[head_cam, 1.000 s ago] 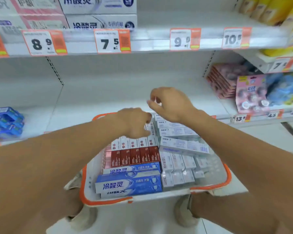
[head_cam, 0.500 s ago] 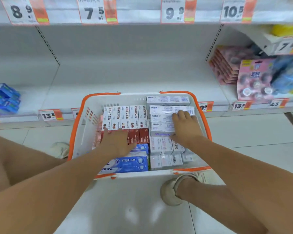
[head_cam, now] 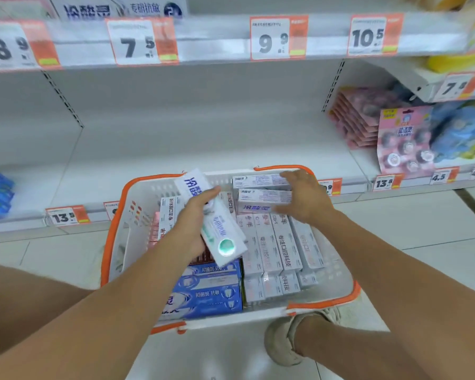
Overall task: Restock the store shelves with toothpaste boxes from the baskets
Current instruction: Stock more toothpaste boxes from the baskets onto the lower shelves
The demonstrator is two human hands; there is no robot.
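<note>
Now the left hand (head_cam: 188, 229) has lifted a white-and-teal toothpaste box (head_cam: 217, 229), clasped, above the orange-rimmed white plastic basket (head_cam: 115, 231); right hand (head_cam: 303, 198), fingers spread and holding nothing, presses boxes at the basket's far end — shelving presumably next.

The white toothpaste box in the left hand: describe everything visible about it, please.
The white toothpaste box is long and looks like glossy card. It has dark blue characters near its far end, grey lettering along the middle and a round teal emblem near the close end. The left hand grips it around the middle, thumb on top. It lies tilted, far end raised over the basket's back wall, near end above the red and blue boxes. The right hand does not touch it.
</note>
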